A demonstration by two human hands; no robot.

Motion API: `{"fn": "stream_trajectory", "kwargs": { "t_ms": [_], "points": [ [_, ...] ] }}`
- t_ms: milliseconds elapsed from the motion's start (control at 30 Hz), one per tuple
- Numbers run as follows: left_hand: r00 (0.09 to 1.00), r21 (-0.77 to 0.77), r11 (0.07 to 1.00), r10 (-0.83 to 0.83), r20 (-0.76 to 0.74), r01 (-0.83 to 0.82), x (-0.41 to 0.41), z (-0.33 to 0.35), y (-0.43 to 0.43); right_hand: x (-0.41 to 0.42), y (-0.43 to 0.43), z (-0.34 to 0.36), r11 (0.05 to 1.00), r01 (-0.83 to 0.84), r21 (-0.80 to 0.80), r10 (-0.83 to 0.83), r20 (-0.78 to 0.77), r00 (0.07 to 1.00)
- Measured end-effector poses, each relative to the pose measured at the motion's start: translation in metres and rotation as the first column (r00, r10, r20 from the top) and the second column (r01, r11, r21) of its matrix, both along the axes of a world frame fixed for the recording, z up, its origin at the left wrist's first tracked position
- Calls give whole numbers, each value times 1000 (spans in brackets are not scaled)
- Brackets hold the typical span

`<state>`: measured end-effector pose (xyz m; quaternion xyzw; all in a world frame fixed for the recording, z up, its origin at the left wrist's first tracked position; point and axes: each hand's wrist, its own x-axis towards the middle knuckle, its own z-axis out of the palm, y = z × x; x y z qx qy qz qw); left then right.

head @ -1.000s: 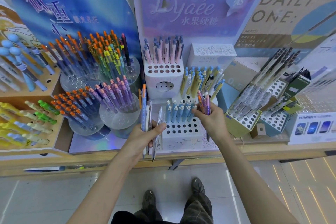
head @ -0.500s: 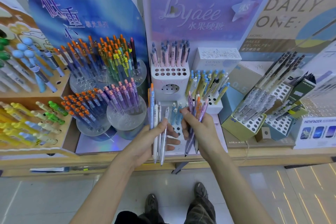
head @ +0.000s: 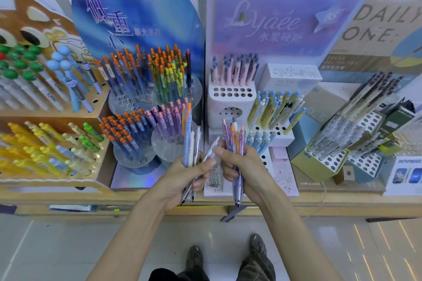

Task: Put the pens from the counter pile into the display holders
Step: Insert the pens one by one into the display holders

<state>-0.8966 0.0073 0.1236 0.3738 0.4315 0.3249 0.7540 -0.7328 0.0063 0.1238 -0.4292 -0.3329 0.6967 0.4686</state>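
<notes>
Sorting step, mid-frame: L hand (head: 180,178) grip clamps blue pens (head: 190,143), R hand (head: 244,166) grip clamps purple pens (head: 235,137); nxt prob needs slotting into matching clear holder (head: 170,147).

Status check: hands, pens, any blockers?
Left hand grips bundle of blue, white and clear pens. Right hand grips bundle of purple and orange pens. Both bundles in front of the display, not yet slotted. White perforated holder has free holes.

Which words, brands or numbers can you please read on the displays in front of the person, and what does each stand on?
"DERS" and "低重心": blue oval board.
"Lyaée" and "水果硬糖": purple board.
"DAILY ONE:" and "PRESS GEL INK PEN": beige board.
"PATHFINDER": box at lower right.
"GLASS": white patterned box.
Print on the pens: too small to read.
</notes>
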Motion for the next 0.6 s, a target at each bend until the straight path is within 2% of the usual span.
{"fn": "stream_trajectory", "kwargs": {
  "t_ms": [233, 333, 500, 600],
  "points": [
    [996, 35, 996, 88, -18, -88, -10, -6, -4, -14, -3, -5, 996, 81, 26, -82, 45, 996],
    [997, 70, 995, 71, -33, -69, -13, -7, -5, -19, -4, -8, 994, 97, 47, -101, 86, 991],
    [997, 76, 996, 55, -61, -50, -19, -7, -4, -20, -5, -5, 991, 134, 25, -134, -7, 991],
    [997, 89, 996, 32, -68, -26, -17, -8, -2, -18, -8, -1, 988, 149, 24, -150, 10, 989]
  ]
}}
